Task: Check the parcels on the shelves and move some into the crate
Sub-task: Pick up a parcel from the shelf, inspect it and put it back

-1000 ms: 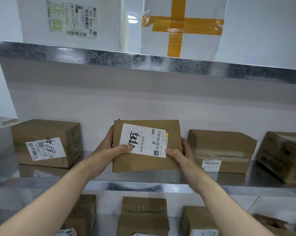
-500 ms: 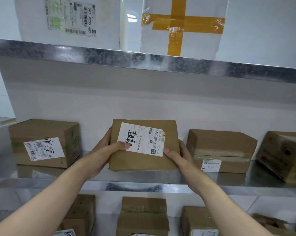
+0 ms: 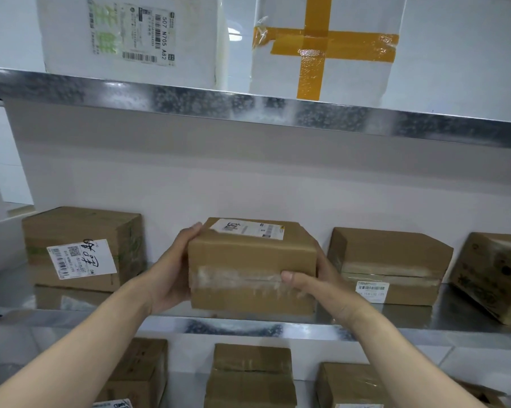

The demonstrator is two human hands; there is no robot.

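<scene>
A brown cardboard parcel point(image 3: 252, 262) sits at the middle of the metal shelf point(image 3: 277, 325), its white label now on the top face and a taped seam facing me. My left hand point(image 3: 171, 272) grips its left side. My right hand point(image 3: 316, 285) grips its right side, thumb on the front face. Whether its bottom rests on the shelf I cannot tell. No crate is in view.
A labelled brown box point(image 3: 83, 248) stands to the left, another box point(image 3: 389, 265) to the right and a tilted one point(image 3: 495, 275) at far right. Two white foam boxes point(image 3: 130, 39) sit on the upper shelf. More brown boxes point(image 3: 249, 375) lie on the shelf below.
The parcel has been tipped back, so its label turned from facing me to facing up. Both hands shifted along its sides with it.
</scene>
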